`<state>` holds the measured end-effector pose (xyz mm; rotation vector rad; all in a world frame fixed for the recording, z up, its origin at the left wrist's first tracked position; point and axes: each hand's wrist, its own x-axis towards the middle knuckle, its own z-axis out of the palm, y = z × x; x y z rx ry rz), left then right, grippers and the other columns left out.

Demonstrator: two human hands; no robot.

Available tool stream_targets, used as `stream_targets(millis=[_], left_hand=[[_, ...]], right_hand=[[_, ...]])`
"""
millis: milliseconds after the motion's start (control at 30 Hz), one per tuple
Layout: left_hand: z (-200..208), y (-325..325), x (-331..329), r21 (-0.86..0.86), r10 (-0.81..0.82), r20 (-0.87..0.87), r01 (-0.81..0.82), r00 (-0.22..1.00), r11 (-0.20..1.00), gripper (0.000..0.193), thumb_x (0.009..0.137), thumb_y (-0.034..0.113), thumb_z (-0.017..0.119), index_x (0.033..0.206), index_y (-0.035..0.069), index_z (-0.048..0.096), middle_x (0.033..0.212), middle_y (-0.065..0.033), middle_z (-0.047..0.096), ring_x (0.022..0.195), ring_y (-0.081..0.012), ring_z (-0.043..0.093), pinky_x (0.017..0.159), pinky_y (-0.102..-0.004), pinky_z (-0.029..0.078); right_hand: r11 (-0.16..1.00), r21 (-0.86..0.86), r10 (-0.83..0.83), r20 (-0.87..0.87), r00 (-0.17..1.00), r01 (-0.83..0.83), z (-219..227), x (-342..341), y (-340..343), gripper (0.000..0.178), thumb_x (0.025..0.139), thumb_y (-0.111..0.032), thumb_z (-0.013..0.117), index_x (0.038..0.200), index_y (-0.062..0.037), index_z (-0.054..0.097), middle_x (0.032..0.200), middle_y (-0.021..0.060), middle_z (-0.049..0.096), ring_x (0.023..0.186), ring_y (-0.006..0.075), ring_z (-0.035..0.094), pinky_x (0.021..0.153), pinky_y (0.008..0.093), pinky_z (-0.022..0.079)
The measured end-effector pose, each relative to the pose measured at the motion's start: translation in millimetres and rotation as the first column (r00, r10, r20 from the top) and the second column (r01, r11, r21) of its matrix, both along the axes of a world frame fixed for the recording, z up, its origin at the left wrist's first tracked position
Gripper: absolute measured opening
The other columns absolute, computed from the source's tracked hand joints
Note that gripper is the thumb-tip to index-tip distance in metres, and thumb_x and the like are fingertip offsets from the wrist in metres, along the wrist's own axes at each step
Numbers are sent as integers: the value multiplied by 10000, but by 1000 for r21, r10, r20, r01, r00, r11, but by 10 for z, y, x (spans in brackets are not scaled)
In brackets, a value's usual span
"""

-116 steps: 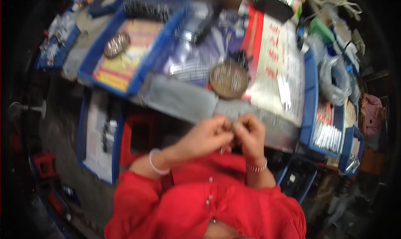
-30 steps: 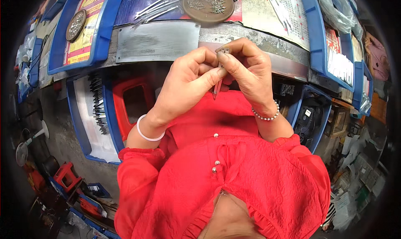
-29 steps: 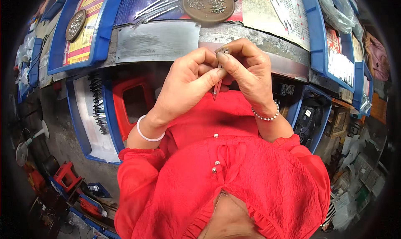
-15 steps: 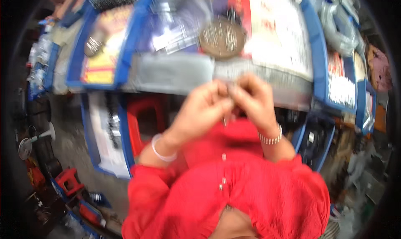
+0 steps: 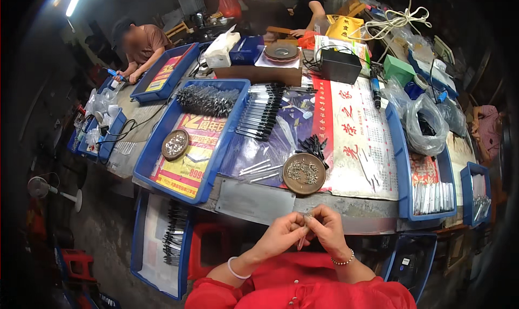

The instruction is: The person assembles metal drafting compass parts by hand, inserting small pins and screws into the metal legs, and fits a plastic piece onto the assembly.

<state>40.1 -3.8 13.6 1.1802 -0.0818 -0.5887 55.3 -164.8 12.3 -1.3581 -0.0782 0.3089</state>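
Both my hands meet just in front of the table's near edge. My left hand point(image 5: 282, 234) and my right hand point(image 5: 327, 231) each have thumb and fingers pinched together on something small, mostly covered by the fingertips; its kind does not show. Just beyond them on the table stands a round brown dish point(image 5: 304, 186) of small metal pieces. A heap of small black parts point(image 5: 313, 147) lies behind that dish. Several thin clear tubes point(image 5: 258, 170) lie to its left. Farther back is a row of pens point(image 5: 260, 110) with clear barrels and black ends.
On the left a blue tray point(image 5: 141, 168) holds a dish of metal bits point(image 5: 175, 145) and a dark bundle point(image 5: 208, 101). Another blue tray point(image 5: 401, 171) with silvery rods stands right. A black box point(image 5: 340, 66) sits at the back. At the far left a person point(image 5: 146, 47) works with a blue tool.
The view has tilted up and steadied, bringing the far table and other people into sight. My hands stay together in a pinch, now lower in the picture.
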Motion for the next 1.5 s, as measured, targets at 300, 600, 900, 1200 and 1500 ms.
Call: stream_targets(millis=[300, 600, 900, 1200, 1500], left_hand=[[-4, 3, 48, 33, 9, -5, -9, 1000, 999, 170, 922, 127, 507, 1016, -15, 502, 787, -104, 616, 642, -136, 582, 577, -247, 480], [-36, 5, -9, 12, 33, 2, -33, 999, 999, 130, 921, 118, 504, 956, -6, 489, 768, -81, 612, 613, -107, 567, 546, -226, 461], [-102, 46, -31, 23, 11, 12, -12, 1000, 1000, 150, 921, 112, 504, 1004, -12, 498, 796, -96, 615, 633, -115, 561, 636, -272, 507], [-78, 48, -55, 15, 33, 6, -33, 999, 999, 158, 922, 115, 507, 994, -24, 493, 781, -90, 607, 628, -116, 560, 613, -261, 493], [-134, 66, -107, -6, 47, 12, -47, 999, 999, 150, 920, 120, 516, 974, -19, 496, 737, -65, 582, 618, -111, 554, 609, -264, 491]], right_hand=[[1000, -24, 7, 7, 1000, -7, -16, 59, 20, 115, 852, -83, 597, 802, -4, 530, 668, 4, 570, 569, 29, 503, 484, 185, 408], [1000, -26, 18, 40, 999, -17, -43, 16, 48, 116, 852, -83, 596, 810, -2, 524, 658, 5, 565, 559, 30, 502, 478, 188, 405], [997, -71, 11, 108, 994, -4, -144, -5, 63, 123, 851, -95, 594, 808, -1, 527, 660, 8, 562, 568, 30, 493, 482, 187, 398], [998, -58, 22, 95, 995, -16, -120, -18, 84, 124, 849, -93, 594, 804, 0, 524, 649, -1, 548, 561, 28, 482, 474, 189, 394], [996, -84, 37, 123, 992, -27, -24, -55, 116, 118, 855, -85, 581, 812, 3, 516, 648, -4, 540, 555, 23, 479, 469, 181, 387]])
